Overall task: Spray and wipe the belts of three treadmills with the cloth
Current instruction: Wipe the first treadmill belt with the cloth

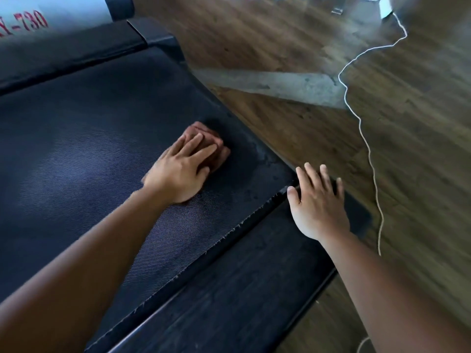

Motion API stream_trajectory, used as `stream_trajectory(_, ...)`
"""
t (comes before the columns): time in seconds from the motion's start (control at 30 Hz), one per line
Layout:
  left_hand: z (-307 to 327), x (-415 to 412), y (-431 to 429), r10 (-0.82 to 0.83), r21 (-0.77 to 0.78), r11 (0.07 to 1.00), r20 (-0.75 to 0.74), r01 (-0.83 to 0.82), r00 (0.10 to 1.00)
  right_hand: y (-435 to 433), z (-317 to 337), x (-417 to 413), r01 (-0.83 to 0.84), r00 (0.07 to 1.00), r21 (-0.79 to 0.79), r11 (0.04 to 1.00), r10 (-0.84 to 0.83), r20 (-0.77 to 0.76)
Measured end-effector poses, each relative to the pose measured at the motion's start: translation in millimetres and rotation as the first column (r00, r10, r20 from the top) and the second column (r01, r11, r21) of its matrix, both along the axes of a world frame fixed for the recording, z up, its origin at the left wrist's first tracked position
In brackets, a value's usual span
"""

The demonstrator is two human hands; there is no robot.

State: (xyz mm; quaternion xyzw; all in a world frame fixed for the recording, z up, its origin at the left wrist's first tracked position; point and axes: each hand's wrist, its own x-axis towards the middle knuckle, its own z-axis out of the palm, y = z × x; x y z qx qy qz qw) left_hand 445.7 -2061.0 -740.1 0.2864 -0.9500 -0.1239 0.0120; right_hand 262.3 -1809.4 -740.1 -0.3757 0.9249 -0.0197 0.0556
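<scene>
The left hand, in the middle of the frame, is pressing flat on a folded brown cloth, its fingers lying straight and close together over the fabric and gripping nothing. The cloth is sitting on the treadmill belt, near the belt's right edge, with its far folds poking out past the fingertips toward the upper right. Just beyond the cloth, the ribbed belt is showing a darker patch (a few small droplets are glinting near the edge). The left forearm is stretching in from the lower left corner across the belt.

The right hand, right of centre, is resting palm down with its 5 fingers straight and spread apart, holding nothing. It is lying on the upper end of the black side rail, the thumb lying at the frayed edge where belt and rail are meeting. The 2 hands are sitting well apart, the right one lower in the frame.

The side rail is running diagonally from bottom centre up to the right hand. In the upper left corner, a grey motor cover is showing red lettering ending in 730. A wood-pattern floor is filling the upper and right parts of the frame, with a pale grey strip lying beside the treadmill, and a thin white cord is trailing down the right side
</scene>
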Motion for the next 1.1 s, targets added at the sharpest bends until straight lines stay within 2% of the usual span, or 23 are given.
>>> stream_trajectory(0.1,3.7,-46.3,20.2,0.001,0.017,1.000,-0.002,-0.001,1.000,0.9,0.9,0.3,-0.013,1.000,-0.003,1.000,0.013,0.000)
stream_trajectory(0.2,7.0,-68.6,58.7,-0.142,-0.019,0.990,0.011,0.142,0.990,1.4,1.1,-0.1,-0.023,1.000,0.005,1.000,0.023,-0.003)
stream_trajectory(0.33,-1.5,-34.3,84.8,-0.381,-0.067,0.922,0.038,0.382,0.924,2.1,0.8,-0.5,-0.026,1.000,0.001,1.000,0.026,-0.009)
stream_trajectory(0.4,-7.6,-2.3,77.6,-0.407,-0.079,0.911,-0.006,0.406,0.913,1.9,1.7,0.2,-0.018,1.000,-0.005,1.000,0.018,-0.007)
stream_trajectory(0.5,-11.0,34.4,44.4,-0.313,-0.068,0.948,-0.044,0.310,0.949,1.4,2.7,0.9,-0.018,1.000,-0.007,1.000,0.018,0.002)
stream_trajectory(0.6,-7.4,41.2,3.8,-0.132,-0.056,0.990,-0.088,0.127,0.987,1.6,3.1,1.2,-0.019,1.000,-0.009,1.000,0.019,-0.004)
stream_trajectory(0.73,-4.2,4.7,-46.3,0.098,-0.025,0.995,-0.099,-0.101,0.990,0.8,3.1,1.3,-0.017,1.000,0.011,1.000,0.017,-0.009)
stream_trajectory(0.87,1.0,-59.5,-53.6,0.187,0.015,0.982,-0.031,-0.187,0.982,0.6,2.7,1.2,-0.014,1.000,0.028,1.000,0.015,-0.018)
stream_trajectory(0.93,4.1,-84.7,-31.6,0.088,0.017,0.996,-0.020,-0.088,0.996,0.1,3.0,1.5,-0.016,1.000,0.028,0.999,0.016,-0.021)
stream_trajectory(1.0,5.2,-95.0,4.8,-0.088,-0.010,0.996,-0.027,0.088,0.996,0.0,3.1,1.7,-0.016,1.000,0.026,1.000,0.017,-0.025)
stream_trajectory(1.1,2.1,-78.2,56.2,-0.258,-0.026,0.966,-0.009,0.258,0.966,0.4,3.9,1.3,-0.020,1.000,0.016,1.000,0.021,-0.019)
